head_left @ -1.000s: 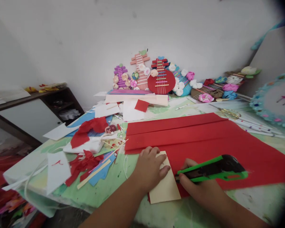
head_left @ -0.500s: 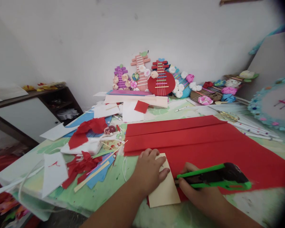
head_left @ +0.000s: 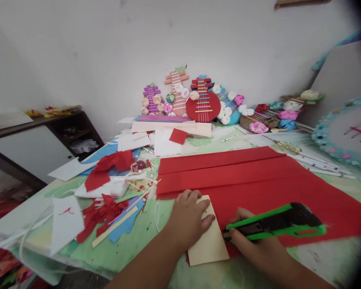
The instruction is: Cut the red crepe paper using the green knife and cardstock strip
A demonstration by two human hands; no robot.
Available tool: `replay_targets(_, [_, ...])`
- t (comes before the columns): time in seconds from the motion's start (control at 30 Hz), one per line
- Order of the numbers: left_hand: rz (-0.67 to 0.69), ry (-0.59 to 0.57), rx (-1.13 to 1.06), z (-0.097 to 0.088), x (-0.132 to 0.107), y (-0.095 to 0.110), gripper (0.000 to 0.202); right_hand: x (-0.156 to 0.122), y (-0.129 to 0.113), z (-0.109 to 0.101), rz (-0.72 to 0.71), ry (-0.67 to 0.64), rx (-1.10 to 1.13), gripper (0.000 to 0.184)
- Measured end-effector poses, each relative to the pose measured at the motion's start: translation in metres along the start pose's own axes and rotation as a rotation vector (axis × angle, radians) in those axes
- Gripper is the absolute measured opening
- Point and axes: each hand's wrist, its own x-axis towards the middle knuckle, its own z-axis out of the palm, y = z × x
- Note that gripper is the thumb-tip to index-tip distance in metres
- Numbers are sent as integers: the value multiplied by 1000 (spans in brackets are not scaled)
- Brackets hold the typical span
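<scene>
My left hand (head_left: 190, 218) lies with its fingers apart over a cream rectangular card (head_left: 209, 249), pressing it onto red sheet material. In my right hand (head_left: 252, 247) is a green and black utility knife (head_left: 276, 222), its front end close to the card's right edge. Whether the blade touches the red sheet is hidden by the fingers. The large red sheet (head_left: 258, 192) has creases or folded strips along its far side and spreads rightward under the knife.
Red scraps (head_left: 108, 212), blue paper (head_left: 129, 220) and white pieces (head_left: 66, 220) litter the left side. Gold-handled scissors (head_left: 289, 147) lie beyond the sheet. Decorated lute-shaped crafts (head_left: 203, 104) lean on the wall. A dark-framed cabinet (head_left: 33, 148) stands at left.
My right hand and the utility knife have shifted slightly right and toward me along the card's edge. My left hand stays on the card. The view has drifted a little.
</scene>
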Motion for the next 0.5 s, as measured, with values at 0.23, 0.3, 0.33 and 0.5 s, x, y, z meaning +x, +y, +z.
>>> replay_targets(0.23, [2,-1,-6,0,0,0,24,-2,-4,2,-48,40,-48,13])
replay_targets(0.3, [5,-1,-8,0,0,0,24,-2,-6,2,-59,41,-68,11])
replay_targets(0.33, [6,0,-9,1,1,-1,25,-2,-7,3,-53,39,-69,10])
replay_targets(0.5, [8,5,-12,2,1,-1,24,-1,-8,1,18,16,-91,10])
